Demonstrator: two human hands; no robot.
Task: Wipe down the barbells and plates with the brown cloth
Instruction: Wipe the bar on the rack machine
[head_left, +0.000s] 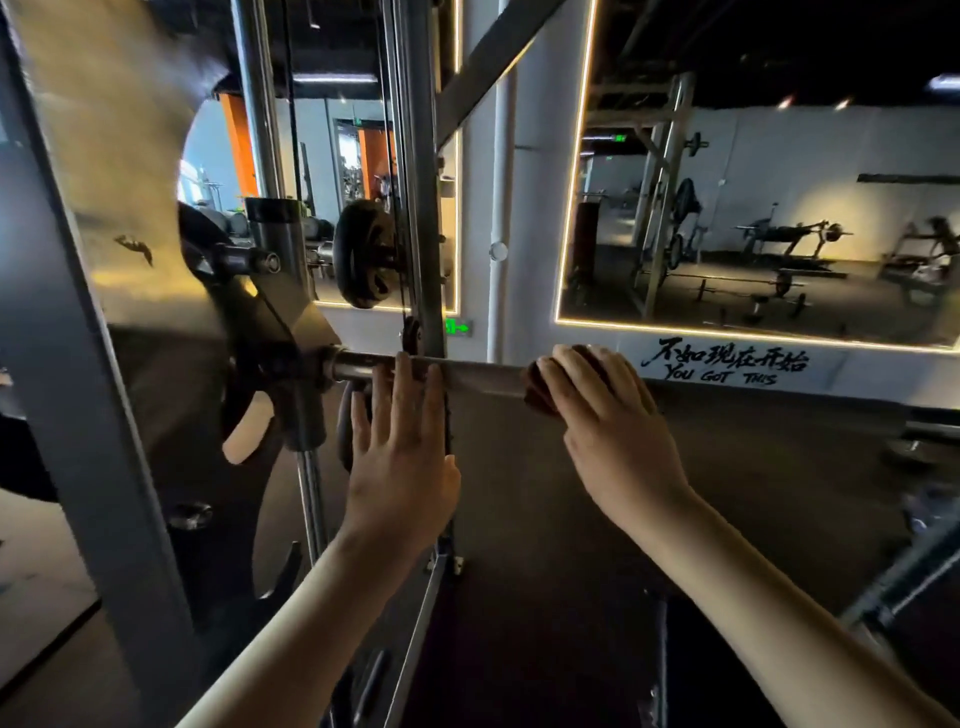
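Right hand (608, 415) clenches the brown cloth (537, 389) round the barbell (478, 375). Left hand (400, 457) rests on it, fingers (402, 384) straight, grasping nothing. Risk: a fast leftward stroke rams cloth into that hand, or grip slips w/ cloth bunched.

Barbell bar (483, 376) dull silver-grey steel; cloth (540, 397) dark reddish brown, plain; rack upright (78, 389) flat grey; weight plate (363, 254) black; wall (524, 234) white, with black brush-script lettering (727, 361); mirror edge strip (576, 182) warm yellow-white; exit sign (458, 327) green; panels (239, 140) orange; floor (753, 493) dark brown-grey.
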